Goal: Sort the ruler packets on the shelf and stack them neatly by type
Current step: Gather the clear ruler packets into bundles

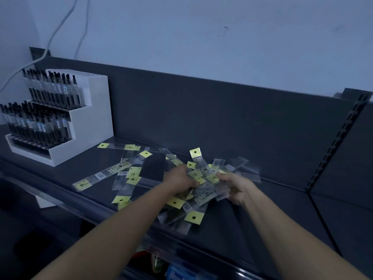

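Nothing is seen sorted yet: the ruler packets [129,174] are strewn in one mixed heap from the centre of the dark shelf [262,209] out towards 9 o'clock. Packets in the heap are gripped by the left hand [179,179]. Others, just at 3 o'clock of it, are pinched in the grip of the right hand [236,186]. A white pen display [90,122] is set at 10 o'clock, under a pale wall [201,37] hung with cables [60,25].

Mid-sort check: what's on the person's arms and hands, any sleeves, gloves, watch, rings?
Nothing worn shows. The left hand and right hand are ungloved. The left forearm and right forearm are bare down to the frame's bottom edge, with no sleeve, watch or bracelet. No ring is visible, though dim light blurs the fingers.
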Motion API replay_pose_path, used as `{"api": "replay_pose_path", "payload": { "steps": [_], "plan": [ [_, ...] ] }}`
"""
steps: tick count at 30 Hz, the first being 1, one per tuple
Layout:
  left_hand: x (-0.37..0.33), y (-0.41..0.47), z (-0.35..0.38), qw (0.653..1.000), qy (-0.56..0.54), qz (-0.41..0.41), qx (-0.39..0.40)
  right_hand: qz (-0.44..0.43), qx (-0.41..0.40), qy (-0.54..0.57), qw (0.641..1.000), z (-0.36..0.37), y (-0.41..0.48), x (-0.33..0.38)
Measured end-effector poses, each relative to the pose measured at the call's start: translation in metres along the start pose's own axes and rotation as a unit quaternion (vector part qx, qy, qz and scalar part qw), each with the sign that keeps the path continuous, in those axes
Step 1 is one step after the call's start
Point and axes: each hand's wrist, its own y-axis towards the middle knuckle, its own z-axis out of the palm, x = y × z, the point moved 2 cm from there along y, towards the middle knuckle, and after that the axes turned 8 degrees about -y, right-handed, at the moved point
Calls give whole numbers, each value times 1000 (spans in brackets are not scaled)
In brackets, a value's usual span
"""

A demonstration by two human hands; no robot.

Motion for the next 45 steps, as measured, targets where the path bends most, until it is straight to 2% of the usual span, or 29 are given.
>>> {"api": "replay_pose_path", "payload": {
  "steps": [5,9,11,13,14,15,17,19,21,27,31,34,38,45],
  "plan": [
    [-2,2,1,999,-23,25,-13,-12,23,13,1000,4,6,-3],
    [-1,1,-6,998,-14,48,30,-53,-60,-25,997,7,14,2],
    [0,2,-19,999,-4,38,21,-71,-87,-25,993,6,17,8],
    [4,8,-39,991,122,30,-52,-77,-88,-29,993,7,18,14],
    [9,11,-50,973,211,21,-95,-76,-82,-33,993,7,18,17],
    [17,13,-62,950,287,-8,-122,-74,-78,-37,994,8,19,19],
    [35,14,-82,920,355,-106,-124,-64,-71,-53,994,9,23,19],
    [56,14,-95,912,343,-201,-98,-56,-70,-75,993,11,29,14],
    [69,17,-100,913,312,-248,-88,-53,-75,-95,991,14,34,11],
    [55,24,-82,919,357,-137,-99,-41,-72,-123,989,22,49,16],
    [51,30,-79,957,273,-58,-77,-29,-70,-129,989,22,47,18],
    [47,27,-82,970,221,-90,-46,-18,-64,-99,993,20,48,16],
    [35,25,-77,953,270,-135,-34,3,-47,-75,996,20,44,15],
    [33,32,-72,967,212,-142,7,17,21,-105,994,20,34,13]
  ]
}}
